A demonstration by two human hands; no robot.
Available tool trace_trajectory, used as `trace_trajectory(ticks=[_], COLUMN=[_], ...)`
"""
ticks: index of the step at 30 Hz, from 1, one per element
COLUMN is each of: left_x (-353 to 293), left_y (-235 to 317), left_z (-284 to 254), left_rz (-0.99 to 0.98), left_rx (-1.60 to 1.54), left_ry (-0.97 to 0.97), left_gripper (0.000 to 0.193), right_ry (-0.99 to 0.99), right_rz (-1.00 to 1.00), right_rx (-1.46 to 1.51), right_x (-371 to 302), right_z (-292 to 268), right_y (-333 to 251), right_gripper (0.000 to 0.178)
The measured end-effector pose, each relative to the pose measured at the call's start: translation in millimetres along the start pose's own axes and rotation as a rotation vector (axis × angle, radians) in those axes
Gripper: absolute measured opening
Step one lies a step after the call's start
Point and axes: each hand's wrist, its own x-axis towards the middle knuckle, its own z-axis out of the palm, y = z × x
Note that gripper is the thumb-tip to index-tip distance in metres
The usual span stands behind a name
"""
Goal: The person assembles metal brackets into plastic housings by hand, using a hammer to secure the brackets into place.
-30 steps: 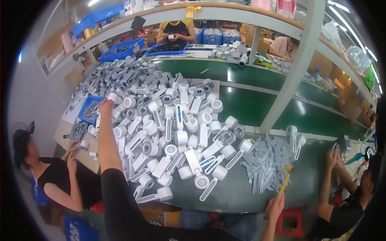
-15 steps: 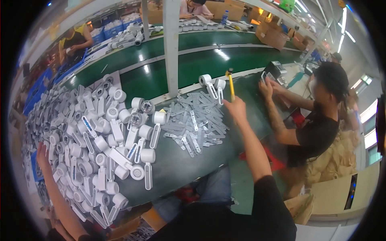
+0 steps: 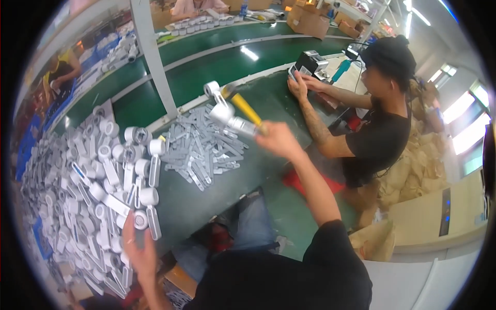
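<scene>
My right hand (image 3: 279, 139) is closed round the yellow handle of a hammer (image 3: 249, 109), whose head is blurred. A white handheld fan (image 3: 222, 113) with a round head reaches with its handle to the fingers of that hand; whether they grip it too is unclear. Behind it another white fan (image 3: 211, 89) stands near the bench's far edge. My left hand (image 3: 139, 250), fingers apart and nothing visible in it, is at the near right side of a big heap of white fans (image 3: 77, 196). Close to its fingertips are a round grille head (image 3: 140, 219) and a slotted fan handle (image 3: 153, 223).
Flat grey strips (image 3: 199, 147) lie piled on the green bench (image 3: 206, 206). A white post (image 3: 155, 62) rises behind them, beside a green conveyor (image 3: 212, 57). At right a co-worker in black (image 3: 382, 119) holds a small object near a black device (image 3: 312, 63). Cardboard boxes (image 3: 307, 20) stand farther back.
My left hand has come from the heap's far left to its near right side. The hammer has tilted leftward, and the fan by my right hand has swung from upright to slanting. The view has shifted.
</scene>
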Motion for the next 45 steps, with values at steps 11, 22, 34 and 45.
trace_trajectory(ticks=[11,22,34,45], left_x=[21,110,145,145], left_y=[10,84,78,91], left_z=[126,245,263,221], left_rz=[0.143,0.537,0.644,0.641], left_rx=[0.034,0.147,0.160,0.117], left_ry=[-0.227,-0.266,-0.247,-0.096], left_gripper=[0.104,0.028,0.019,0.015], right_ry=[-0.477,0.210,0.219,0.211], right_rz=[-0.149,0.449,0.429,0.435], right_rx=[0.325,0.712,0.875,1.019], right_x=[-94,-80,-73,-81], right_z=[99,102,97,100], right_y=[-59,14,28,28], right_gripper=[0.042,0.035,0.032,0.038])
